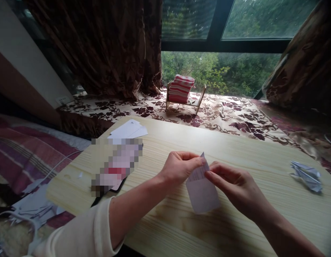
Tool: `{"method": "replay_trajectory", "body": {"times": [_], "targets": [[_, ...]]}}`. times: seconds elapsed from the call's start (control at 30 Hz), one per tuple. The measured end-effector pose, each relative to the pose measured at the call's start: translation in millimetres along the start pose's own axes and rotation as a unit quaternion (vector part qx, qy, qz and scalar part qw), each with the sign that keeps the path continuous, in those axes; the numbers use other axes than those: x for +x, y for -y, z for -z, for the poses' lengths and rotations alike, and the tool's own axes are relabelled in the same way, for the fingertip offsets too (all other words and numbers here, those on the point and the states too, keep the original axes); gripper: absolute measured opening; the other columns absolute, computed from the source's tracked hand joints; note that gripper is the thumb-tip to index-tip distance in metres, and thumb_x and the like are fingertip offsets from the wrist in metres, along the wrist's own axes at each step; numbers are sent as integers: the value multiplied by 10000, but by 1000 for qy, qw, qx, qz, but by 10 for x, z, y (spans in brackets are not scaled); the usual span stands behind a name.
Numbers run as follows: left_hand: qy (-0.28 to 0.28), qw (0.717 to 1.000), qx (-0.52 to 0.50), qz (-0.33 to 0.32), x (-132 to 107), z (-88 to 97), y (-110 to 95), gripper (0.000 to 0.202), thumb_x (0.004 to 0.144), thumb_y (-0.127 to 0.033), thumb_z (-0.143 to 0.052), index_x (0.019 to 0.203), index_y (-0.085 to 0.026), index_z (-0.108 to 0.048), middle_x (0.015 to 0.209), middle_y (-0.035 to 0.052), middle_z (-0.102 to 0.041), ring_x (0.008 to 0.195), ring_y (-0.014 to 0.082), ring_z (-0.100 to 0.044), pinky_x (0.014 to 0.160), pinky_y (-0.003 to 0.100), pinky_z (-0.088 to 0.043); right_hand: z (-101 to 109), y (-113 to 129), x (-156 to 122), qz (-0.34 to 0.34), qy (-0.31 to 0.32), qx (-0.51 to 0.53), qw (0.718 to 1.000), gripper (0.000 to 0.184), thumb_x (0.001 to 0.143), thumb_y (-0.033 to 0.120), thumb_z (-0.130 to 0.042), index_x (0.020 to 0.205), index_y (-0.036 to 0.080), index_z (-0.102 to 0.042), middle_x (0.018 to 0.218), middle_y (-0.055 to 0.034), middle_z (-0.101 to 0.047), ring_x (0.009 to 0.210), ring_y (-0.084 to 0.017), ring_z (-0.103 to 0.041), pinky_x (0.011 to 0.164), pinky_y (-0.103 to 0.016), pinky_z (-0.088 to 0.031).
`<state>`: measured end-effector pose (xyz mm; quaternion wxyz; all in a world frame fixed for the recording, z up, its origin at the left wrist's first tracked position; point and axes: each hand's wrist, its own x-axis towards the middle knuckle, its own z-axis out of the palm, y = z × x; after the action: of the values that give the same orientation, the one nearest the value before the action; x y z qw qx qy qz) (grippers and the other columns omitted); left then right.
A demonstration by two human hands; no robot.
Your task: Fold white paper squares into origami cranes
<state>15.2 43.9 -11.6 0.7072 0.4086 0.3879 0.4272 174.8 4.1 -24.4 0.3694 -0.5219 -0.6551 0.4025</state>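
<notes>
A small folded piece of white paper (202, 191) is held just above a light wooden table (235, 157). My left hand (178, 167) pinches its upper edge from the left, thumb and fingers closed on the paper. My right hand (235, 187) pinches the same top edge from the right, fingertips meeting the left hand's. The paper's lower part hangs free over the tabletop.
A folded paper figure (307, 175) lies at the table's right edge. White sheets (128, 131) and a blurred-out object (116, 166) sit at the left. Beyond are a patterned window seat, a small wooden rack with a striped cloth (182, 89), and dark curtains.
</notes>
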Motion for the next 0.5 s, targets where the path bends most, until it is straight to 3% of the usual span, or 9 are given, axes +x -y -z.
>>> {"method": "replay_trajectory", "body": {"times": [0.3,0.43,0.5], "targets": [[-42,998,-50,0,79,24,0,123,584,-226,-700,547,-125,-640,564,-8,-569,595,100,-487,644,246,-378,-26,65,3,-11,6,1,1000,271,813,405,-596,672,175,-623,662,-14,-588,633,-145,-528,563,-237,-403],[-107,992,-35,-62,150,115,-61,135,643,-257,-675,592,-138,-640,601,-21,-562,618,94,-491,679,241,-391,-26,30,10,-38,-11,20,999,279,776,416,-634,633,177,-626,646,-11,-587,617,-144,-523,553,-235,-396],[-35,996,37,-68,122,101,-58,222,700,-336,-656,655,-120,-677,629,-3,-586,636,102,-505,673,238,-389,-16,-10,26,-53,-49,70,995,274,750,434,-662,649,179,-647,644,-11,-601,615,-145,-524,550,-236,-399]]}}
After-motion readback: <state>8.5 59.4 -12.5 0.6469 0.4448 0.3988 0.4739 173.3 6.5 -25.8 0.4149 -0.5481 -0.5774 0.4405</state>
